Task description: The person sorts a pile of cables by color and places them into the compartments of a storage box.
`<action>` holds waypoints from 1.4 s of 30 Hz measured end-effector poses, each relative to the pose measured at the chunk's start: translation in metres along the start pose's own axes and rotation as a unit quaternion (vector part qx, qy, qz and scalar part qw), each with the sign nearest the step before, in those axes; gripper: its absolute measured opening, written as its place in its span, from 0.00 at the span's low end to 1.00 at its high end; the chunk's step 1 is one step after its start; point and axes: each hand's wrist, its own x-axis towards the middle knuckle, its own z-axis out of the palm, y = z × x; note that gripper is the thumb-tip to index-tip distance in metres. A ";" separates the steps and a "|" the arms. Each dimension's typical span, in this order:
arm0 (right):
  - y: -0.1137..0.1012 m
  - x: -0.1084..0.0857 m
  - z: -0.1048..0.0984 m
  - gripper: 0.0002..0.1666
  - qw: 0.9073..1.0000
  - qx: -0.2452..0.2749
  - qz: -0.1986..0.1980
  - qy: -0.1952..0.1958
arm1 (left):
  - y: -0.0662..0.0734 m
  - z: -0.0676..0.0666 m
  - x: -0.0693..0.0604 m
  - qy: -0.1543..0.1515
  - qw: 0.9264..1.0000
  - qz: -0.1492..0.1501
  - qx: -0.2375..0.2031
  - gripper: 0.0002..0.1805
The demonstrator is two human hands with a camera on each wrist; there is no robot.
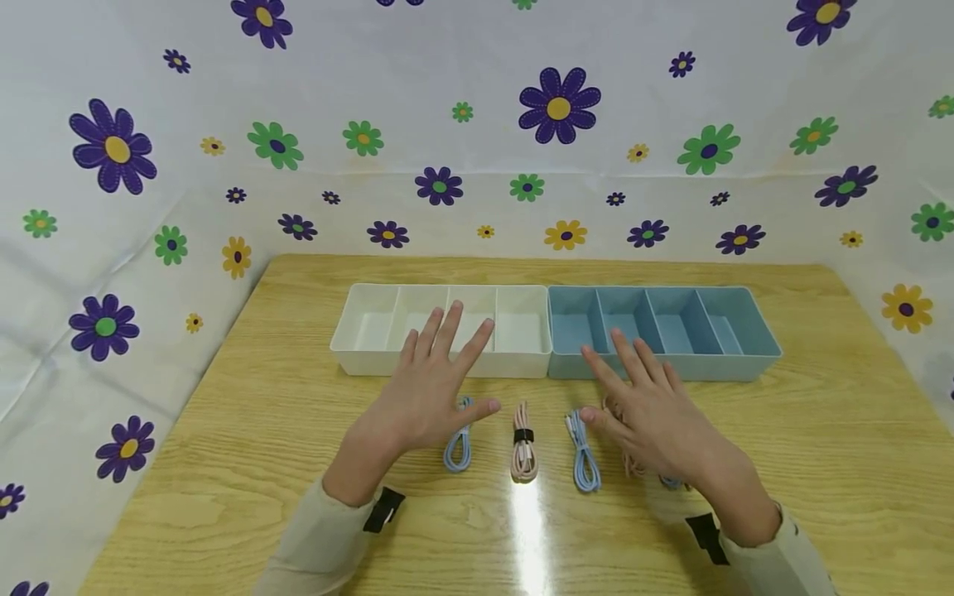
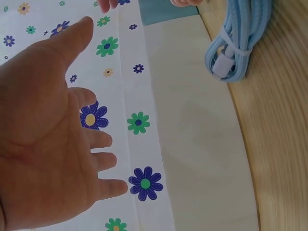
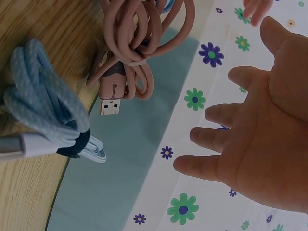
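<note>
Coiled cables, at least five, with two divided trays

Reference point: pink cable (image 1: 525, 463), black strap (image 1: 523, 434) about its middle, lying on the worktop (image 1: 186, 463). Directions are from it, as in the head view.

Item: first blue cable (image 1: 458, 459), 9 o'clock, partly under the left thumb's outline.
Item: second blue cable (image 1: 585, 463), 3 o'clock, uncovered.
Items: second pink cable (image 1: 633, 468) and third blue cable (image 1: 670, 482), farther towards 3 o'clock, largely hidden by the right hand; the right wrist view shows them close together.
Item: cream tray (image 1: 440, 364), 11 o'clock, four compartments.
Item: blue tray (image 1: 663, 368), 2 o'clock, four compartments, end against the cream one.
Item: left hand (image 1: 421, 406), 10 o'clock; fingers spread, grasping nothing.
Item: right hand (image 1: 656, 418), 3 o'clock; fingers likewise extended and free of any load.

Handling notes (judgement): the step appears to be readying to pick up. Best grip: thumb and forefinger across the bound middle, not a loose loop or plug, since loops may slip or spread. At the close pair, separate the coils first lest one drag the other. Lift straight up; any carry towards 12 o'clock should clear the tray walls.
</note>
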 end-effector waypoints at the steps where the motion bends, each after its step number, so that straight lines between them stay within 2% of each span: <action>1: 0.000 0.000 0.000 0.44 1.000 0.001 0.000 -0.001 | -0.001 0.000 0.000 0.002 1.000 -0.002 -0.002 0.50; 7: 0.001 -0.002 -0.001 0.44 1.000 0.010 0.003 -0.007 | -0.012 -0.006 0.000 0.018 1.000 -0.015 -0.016 0.50; 16: 0.002 -0.001 -0.002 0.44 1.000 0.015 0.001 -0.009 | -0.034 -0.020 -0.005 0.041 0.996 -0.069 -0.043 0.49; 21: 0.003 -0.001 -0.001 0.43 1.000 0.013 0.004 -0.006 | -0.053 -0.022 -0.008 0.051 0.993 -0.097 -0.043 0.48; 31: 0.003 -0.001 -0.001 0.44 1.000 0.011 0.009 -0.010 | -0.082 -0.028 -0.016 0.034 0.987 -0.144 -0.061 0.48; 42: 0.003 -0.001 -0.003 0.45 1.000 0.018 0.010 -0.010 | -0.112 -0.024 -0.025 0.007 0.979 -0.183 -0.093 0.45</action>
